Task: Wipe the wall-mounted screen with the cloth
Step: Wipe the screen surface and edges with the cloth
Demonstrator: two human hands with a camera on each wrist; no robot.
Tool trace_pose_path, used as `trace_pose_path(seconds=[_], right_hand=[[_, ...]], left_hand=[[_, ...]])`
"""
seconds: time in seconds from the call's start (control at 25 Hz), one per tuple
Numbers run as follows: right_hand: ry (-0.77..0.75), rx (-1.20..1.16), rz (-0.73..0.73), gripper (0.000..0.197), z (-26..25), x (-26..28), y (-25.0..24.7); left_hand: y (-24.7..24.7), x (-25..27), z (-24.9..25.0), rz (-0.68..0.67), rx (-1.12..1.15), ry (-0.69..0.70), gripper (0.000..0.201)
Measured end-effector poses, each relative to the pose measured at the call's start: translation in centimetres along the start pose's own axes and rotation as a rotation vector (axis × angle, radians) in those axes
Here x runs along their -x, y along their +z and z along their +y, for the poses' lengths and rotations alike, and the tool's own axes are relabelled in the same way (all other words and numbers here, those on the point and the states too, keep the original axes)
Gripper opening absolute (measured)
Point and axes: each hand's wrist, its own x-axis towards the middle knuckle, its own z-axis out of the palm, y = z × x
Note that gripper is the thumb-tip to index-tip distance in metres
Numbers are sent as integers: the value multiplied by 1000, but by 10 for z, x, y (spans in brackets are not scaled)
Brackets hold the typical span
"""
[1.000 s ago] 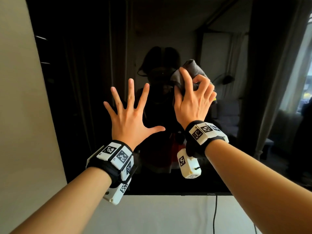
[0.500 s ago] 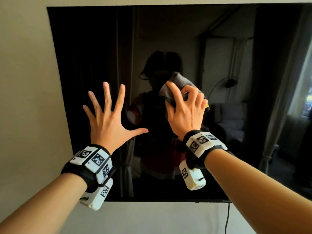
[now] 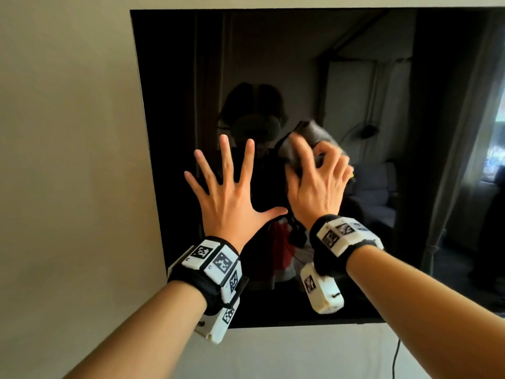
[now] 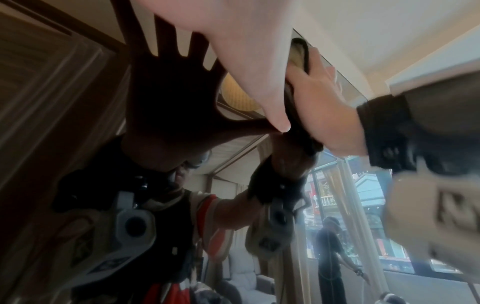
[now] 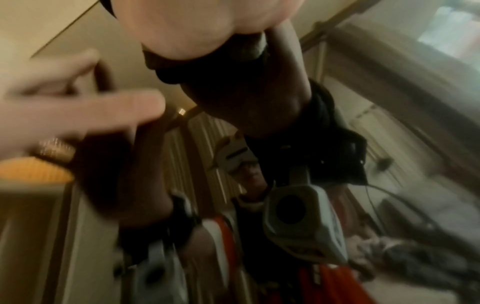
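The black wall-mounted screen [image 3: 410, 242] fills most of the head view and mirrors the room. My left hand [image 3: 229, 187] lies flat on the glass near its left edge, fingers spread wide and holding nothing. My right hand [image 3: 319, 176] grips a bunched grey cloth [image 3: 306, 138] and presses it on the screen just right of the left hand. The left thumb tip nearly reaches the right hand's heel. In the left wrist view the left palm [image 4: 233, 41] is against the glass, and the right hand [image 4: 322, 107] holds the cloth [image 4: 298, 53] beside it. The right wrist view is blurred.
Beige wall [image 3: 68, 160] borders the screen on the left and below. A thin dark cable [image 3: 396, 354] hangs from under the screen's bottom edge at the right. Reflections of curtains, a sofa and a window show in the glass.
Both hands have shifted left across the screen. The right hand with the cloth has closed in on the left hand. The left hand stays spread flat.
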Motion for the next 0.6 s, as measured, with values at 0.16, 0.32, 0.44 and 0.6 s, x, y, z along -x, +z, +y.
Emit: trace_pose_path(seconds=[0.16,0.32,0.44,0.6], right_hand=[[-1,2,10,45,-3,-11,1],[-75,-12,-18,46,-30,7,9],[-205,15,-36,46,-35,0,11],[-5,-9,6,45,-55,-5,16]], left_hand=[[-3,8,-32,62,-28,87,122],[-1,18,-75,37,-30,113,128],[2,19,-80,28,-25,133,129],[3,19,-80,49,-29,137,126]])
